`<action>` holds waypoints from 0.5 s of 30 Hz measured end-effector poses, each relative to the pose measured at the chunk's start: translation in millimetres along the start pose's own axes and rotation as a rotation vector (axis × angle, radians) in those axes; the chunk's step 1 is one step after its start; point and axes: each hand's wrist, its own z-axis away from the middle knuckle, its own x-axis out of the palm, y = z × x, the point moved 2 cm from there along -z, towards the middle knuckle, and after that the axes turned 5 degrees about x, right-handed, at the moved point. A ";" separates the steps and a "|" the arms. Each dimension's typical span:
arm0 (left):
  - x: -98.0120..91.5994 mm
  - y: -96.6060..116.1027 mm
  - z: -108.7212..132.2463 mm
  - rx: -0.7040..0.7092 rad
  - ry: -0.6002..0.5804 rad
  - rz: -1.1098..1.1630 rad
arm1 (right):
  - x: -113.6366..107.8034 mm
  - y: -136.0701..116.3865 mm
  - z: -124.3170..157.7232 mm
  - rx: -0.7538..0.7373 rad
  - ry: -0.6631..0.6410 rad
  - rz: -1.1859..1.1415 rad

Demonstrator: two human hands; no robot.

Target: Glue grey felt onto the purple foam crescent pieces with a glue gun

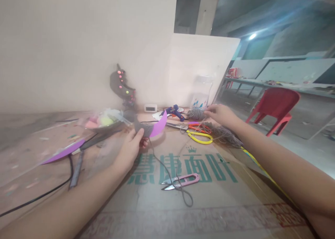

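Observation:
My left hand (pixel 134 143) is closed on a purple crescent (pixel 158 126), one end of which is wrapped in grey yarn. From the crescent a loose yarn strand (pixel 163 165) runs down, loops on the cardboard and passes over pink thread snips (pixel 187 179). To the right, my right hand (pixel 218 114) is raised with its fingers pinched together, apparently on the strand, beside a grey yarn ball (pixel 196 113). More grey yarn (pixel 226 134) lies in a tangle under my right wrist.
Yellow-handled scissors (pixel 200 137) and orange-handled pliers (pixel 199 128) lie ahead, near a blue glue gun (pixel 176 111). A bowl of pompoms (pixel 102 124) stands left, by another purple crescent (pixel 64 152). A decorated dark crescent (pixel 121 83) stands behind. A red chair (pixel 276 104) is off to the right.

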 end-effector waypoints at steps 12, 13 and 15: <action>-0.2 0.2 1.9 -0.040 0.018 0.001 | -80.5 -31.6 36.7 0.097 0.282 -0.541; -0.1 0.6 2.2 -0.048 0.021 0.003 | -87.3 -32.8 39.9 0.094 0.309 -0.563; 0.3 1.7 2.8 -0.062 0.025 0.008 | -99.3 -32.6 45.0 0.064 0.353 -0.581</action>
